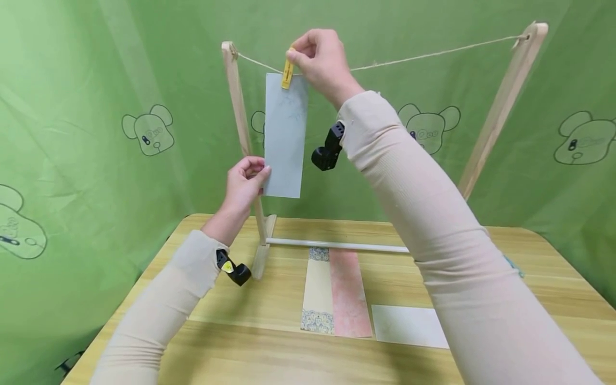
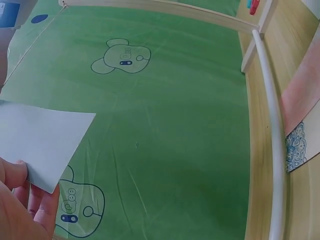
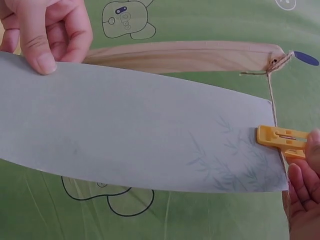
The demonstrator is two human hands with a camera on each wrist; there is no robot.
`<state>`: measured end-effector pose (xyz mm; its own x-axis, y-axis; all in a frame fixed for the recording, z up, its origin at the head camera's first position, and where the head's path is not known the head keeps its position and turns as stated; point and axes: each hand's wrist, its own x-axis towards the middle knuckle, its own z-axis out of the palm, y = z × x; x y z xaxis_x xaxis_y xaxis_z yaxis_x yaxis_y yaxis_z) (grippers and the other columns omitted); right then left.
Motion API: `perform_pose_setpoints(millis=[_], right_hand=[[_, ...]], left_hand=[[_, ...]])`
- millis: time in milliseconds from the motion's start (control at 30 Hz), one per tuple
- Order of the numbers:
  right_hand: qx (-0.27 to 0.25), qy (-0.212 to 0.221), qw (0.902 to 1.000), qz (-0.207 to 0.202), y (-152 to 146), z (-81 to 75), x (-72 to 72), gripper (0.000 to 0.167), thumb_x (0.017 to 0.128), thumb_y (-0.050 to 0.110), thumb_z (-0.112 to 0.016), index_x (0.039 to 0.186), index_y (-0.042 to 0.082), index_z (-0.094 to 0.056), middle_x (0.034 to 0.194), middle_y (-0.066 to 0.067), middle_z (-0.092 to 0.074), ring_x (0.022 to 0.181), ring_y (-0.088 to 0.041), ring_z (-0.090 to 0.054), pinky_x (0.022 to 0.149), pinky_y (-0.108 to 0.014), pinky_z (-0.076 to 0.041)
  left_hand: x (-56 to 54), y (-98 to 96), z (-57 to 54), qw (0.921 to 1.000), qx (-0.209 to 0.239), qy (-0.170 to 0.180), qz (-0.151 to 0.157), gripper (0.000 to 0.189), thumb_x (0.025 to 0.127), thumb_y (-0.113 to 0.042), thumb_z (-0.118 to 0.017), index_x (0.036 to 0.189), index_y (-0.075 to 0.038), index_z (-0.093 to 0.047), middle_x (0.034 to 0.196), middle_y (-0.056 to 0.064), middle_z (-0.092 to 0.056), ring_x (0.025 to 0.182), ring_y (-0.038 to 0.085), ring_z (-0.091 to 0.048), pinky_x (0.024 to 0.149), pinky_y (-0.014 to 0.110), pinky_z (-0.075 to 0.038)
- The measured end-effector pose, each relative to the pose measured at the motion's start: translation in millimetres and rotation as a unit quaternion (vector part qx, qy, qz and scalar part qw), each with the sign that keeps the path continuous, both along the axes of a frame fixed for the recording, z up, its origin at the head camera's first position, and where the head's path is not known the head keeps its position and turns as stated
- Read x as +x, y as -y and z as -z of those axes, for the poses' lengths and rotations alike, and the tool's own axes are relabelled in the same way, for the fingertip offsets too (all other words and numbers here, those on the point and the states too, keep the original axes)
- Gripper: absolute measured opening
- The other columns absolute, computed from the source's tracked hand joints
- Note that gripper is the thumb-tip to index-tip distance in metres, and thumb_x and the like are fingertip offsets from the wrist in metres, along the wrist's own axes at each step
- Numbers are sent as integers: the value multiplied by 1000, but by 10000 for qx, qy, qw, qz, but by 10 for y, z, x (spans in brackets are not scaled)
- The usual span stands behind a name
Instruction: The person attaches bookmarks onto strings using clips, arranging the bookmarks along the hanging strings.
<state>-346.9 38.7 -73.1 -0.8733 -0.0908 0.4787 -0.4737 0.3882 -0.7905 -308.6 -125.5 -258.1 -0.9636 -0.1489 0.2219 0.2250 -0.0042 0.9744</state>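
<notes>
A pale blue-grey paper strip (image 1: 285, 139) with a faint bamboo-leaf print hangs at a twine line (image 1: 433, 54) strung between two wooden posts. At its top edge sits a yellow clothespin (image 1: 287, 74), across both twine and paper. My right hand (image 1: 323, 63) pinches the clothespin's handle end between thumb and fingers. Lower down, my left hand (image 1: 245, 184) pinches the strip's left edge. The right wrist view shows the clothespin's nose (image 3: 267, 136) over the strip's end, with the left thumb (image 3: 42, 57) lying on the paper's long edge.
On the wooden table (image 1: 231, 342) lie a cream strip with blue lace pattern (image 1: 317, 291), a pink strip (image 1: 350, 294) and a white strip (image 1: 409, 325). A white rod (image 1: 337, 245) joins the posts low down. Wooden posts stand left (image 1: 240, 101) and right (image 1: 502, 112).
</notes>
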Motion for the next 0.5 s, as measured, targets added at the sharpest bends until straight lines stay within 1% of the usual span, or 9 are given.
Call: perform_pose_setpoints(millis=[133, 267, 367, 500], right_hand=[[35, 13, 9999, -122, -33, 6, 14, 25, 90, 16, -63, 110, 2, -62, 89, 3, -56, 83, -8, -50, 78, -23, -45], [-50, 163, 9994, -306, -63, -2, 31, 26, 90, 17, -63, 112, 2, -63, 89, 2, -57, 83, -8, -50, 78, -23, -44], [-126, 360, 9985, -397, -88, -10, 39, 28, 90, 18, -63, 114, 3, -63, 92, 1, -59, 86, -9, -51, 81, -22, -44], [-207, 568, 9972, -444, -103, -11, 41, 29, 90, 19, -64, 115, 5, -63, 98, 0, -63, 91, -10, -53, 84, -20, -45]], left_hand=[[-3, -20, 2, 10000, 1, 51, -2, 13, 88, -7, -64, 97, -16, -61, 88, -5, -60, 77, 8, -55, 58, 19, -47], [-4, -25, 7, 10000, 35, 31, -18, 13, 88, -6, -64, 97, -15, -61, 90, -3, -60, 76, 9, -55, 57, 19, -46], [-9, -31, 16, 10000, 70, 24, 1, 13, 88, -6, -64, 96, -16, -61, 90, -2, -60, 76, 8, -54, 58, 19, -46], [-11, -41, 28, 9999, 77, 28, 57, 12, 88, -7, -64, 96, -16, -61, 89, -4, -60, 76, 8, -54, 58, 19, -46]])
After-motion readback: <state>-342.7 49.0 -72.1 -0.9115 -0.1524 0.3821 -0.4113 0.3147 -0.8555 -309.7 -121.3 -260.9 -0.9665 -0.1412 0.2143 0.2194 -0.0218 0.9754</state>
